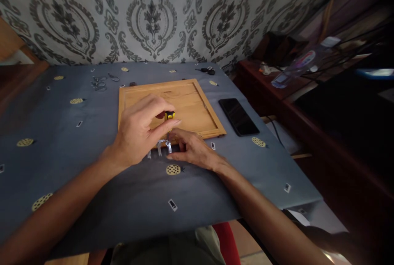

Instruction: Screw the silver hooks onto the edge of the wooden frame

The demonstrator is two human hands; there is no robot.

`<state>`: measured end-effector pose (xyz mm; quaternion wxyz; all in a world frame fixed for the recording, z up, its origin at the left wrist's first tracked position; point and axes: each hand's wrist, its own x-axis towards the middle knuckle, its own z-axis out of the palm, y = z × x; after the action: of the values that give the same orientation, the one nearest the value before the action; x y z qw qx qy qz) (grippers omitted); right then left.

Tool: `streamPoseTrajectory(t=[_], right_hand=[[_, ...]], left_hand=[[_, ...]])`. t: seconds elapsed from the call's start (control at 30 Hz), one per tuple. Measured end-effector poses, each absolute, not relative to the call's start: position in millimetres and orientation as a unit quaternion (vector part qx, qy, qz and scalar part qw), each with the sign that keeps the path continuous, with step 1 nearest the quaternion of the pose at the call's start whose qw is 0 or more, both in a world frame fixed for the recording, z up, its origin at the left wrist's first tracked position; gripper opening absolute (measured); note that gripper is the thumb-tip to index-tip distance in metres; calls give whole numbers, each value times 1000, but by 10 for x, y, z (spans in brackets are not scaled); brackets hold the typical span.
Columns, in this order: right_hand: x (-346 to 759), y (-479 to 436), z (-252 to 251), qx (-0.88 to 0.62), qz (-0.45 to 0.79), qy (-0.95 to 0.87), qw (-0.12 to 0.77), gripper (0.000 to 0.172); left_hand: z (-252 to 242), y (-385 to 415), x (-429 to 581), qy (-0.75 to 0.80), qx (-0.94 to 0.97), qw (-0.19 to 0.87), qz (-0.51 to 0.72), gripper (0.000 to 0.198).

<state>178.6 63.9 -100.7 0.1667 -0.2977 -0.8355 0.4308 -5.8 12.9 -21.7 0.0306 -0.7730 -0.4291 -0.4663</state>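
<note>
The small yellow-and-black screwdriver [170, 115] could slip, I judge, if I let it tilt, and scratch the light-brown wooden frame [181, 97]. It stands roughly upright in my left grip [138, 129], closed on its handle. Just below, a shiny silvery metal clip [169, 147] sits by my right grip [194, 148]; whether I pinch it, I cannot tell. Rightward beyond lies a black rectangular phone [239, 116].

I see the left forearm [70, 191] angling inward, its hand [138, 127] arched, thumb and forefinger brought together in a pinch. The right forearm [261, 207] slants in opposite, its hand [197, 150] lower, fingers curled, thumb pointing toward the left hand.
</note>
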Motion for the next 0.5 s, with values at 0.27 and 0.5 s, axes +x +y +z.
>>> streamPoseTrajectory(t=[0.27, 0.5], right_hand=[[1789, 642, -1026, -294, 429, -837, 174, 49], [1779, 641, -1014, -294, 430, -836, 173, 48]], left_hand=[[-226, 128, -56, -433, -772, 49, -462, 6], [-213, 108, -63, -442, -771, 22, -458, 10]])
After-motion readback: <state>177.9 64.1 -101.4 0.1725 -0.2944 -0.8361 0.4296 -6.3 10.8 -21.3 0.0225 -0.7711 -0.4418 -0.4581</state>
